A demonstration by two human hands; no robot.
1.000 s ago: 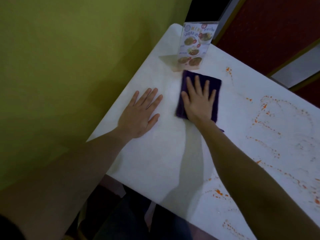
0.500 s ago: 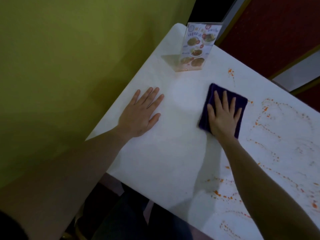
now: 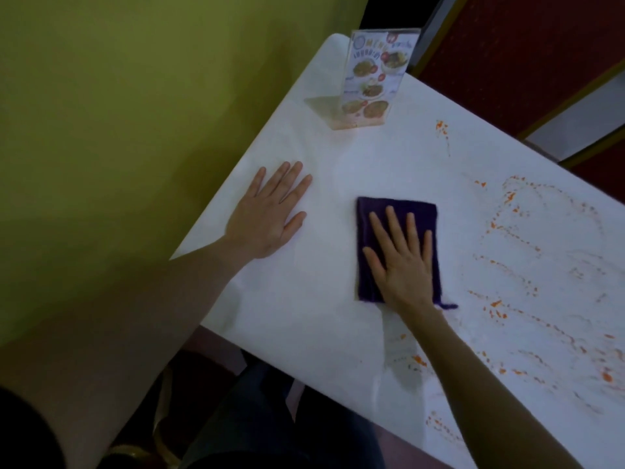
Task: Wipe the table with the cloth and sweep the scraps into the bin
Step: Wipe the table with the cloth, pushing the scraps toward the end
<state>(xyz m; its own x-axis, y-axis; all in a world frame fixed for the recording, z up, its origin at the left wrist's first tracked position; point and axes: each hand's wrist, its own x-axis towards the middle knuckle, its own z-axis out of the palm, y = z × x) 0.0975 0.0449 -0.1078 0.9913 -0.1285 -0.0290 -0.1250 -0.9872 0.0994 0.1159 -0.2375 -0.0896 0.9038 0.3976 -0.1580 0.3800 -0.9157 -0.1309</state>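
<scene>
Inspecting from my remote station, I note the white table (image 3: pixel 304 319) takes most of the view; its surface around and between the two hands looks clean, while orange scraps (image 3: pixel 527 282) lie smeared in arcs to the outer side of the right hand. I judge wiping is under way, with much left. My left hand (image 3: pixel 267 218) lies flat, fingers spread, holding nothing, probably to brace the body. My right hand (image 3: pixel 402 262) lies spread, palm down on the folded purple cloth (image 3: pixel 372 218), pressing it to the table rather than gripping, which spreads pressure for wiping. A loose thread trails by the wrist. A menu card stand (image 3: pixel 375 79) stands beyond both hands, well apart. No bin is in view.
</scene>
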